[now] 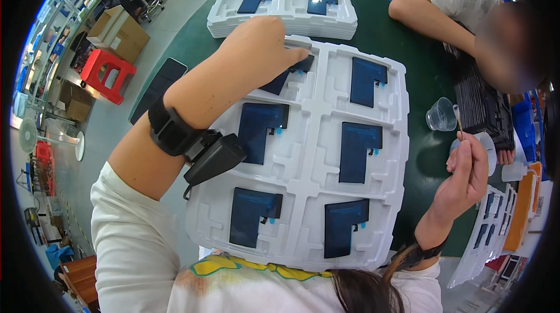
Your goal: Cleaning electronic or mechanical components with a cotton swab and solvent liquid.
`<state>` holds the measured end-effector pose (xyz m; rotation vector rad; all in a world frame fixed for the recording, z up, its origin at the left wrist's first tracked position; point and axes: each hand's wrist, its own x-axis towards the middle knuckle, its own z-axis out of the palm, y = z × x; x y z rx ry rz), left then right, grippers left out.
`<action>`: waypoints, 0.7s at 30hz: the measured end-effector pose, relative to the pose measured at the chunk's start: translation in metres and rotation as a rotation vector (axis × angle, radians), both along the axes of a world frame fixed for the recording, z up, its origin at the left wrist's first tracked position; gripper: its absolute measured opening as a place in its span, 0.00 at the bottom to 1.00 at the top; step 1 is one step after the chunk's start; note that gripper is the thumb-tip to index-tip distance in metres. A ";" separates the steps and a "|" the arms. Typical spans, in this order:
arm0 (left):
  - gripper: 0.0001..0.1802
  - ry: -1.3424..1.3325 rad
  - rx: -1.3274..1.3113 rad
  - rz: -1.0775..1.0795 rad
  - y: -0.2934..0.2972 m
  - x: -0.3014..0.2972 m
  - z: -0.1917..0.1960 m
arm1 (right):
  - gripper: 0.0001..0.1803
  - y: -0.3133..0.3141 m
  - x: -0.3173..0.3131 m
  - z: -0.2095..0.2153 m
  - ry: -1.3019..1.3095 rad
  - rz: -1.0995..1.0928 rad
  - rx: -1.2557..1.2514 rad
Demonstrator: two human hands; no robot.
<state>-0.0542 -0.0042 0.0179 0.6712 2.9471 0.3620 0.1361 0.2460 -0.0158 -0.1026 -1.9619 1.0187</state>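
A white moulded tray point(318, 158) in front of me holds several dark blue, L-shaped phone batteries point(361, 153), one in each compartment. My left hand point(265, 45) is over the far-left compartment, its thumb stretched out beside the battery point(281, 83) there. The other fingers are hidden behind the hand, so I cannot see whether they touch it. On the right, my right hand point(466, 176) pinches a thin cotton swab point(459, 122), white tip upward. That tip is beside a small clear plastic cup point(441, 115) on the green table.
A stack of similar filled trays point(283, 24) stands beyond. At the far right, another person's arm point(431, 18) rests by a pile of black flat parts point(484, 100). A dark phone-like slab point(160, 87) lies at the table's left. A red stool point(108, 74) stands on the floor.
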 end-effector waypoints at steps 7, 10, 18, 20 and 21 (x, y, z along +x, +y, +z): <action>0.32 -0.068 0.268 0.078 -0.009 -0.002 -0.020 | 0.07 -0.002 0.001 0.002 0.002 0.011 -0.007; 0.29 0.101 0.234 0.042 -0.002 0.010 -0.020 | 0.07 -0.002 0.001 0.001 -0.010 0.017 -0.029; 0.34 -0.079 0.065 0.021 0.013 0.010 0.004 | 0.07 -0.001 0.000 0.002 -0.026 0.014 -0.045; 0.34 -0.100 0.123 0.052 0.003 0.006 -0.003 | 0.07 -0.002 0.001 0.003 -0.026 0.023 -0.050; 0.35 -0.123 0.180 0.081 -0.002 0.003 -0.006 | 0.06 -0.002 0.002 0.003 -0.028 0.032 -0.055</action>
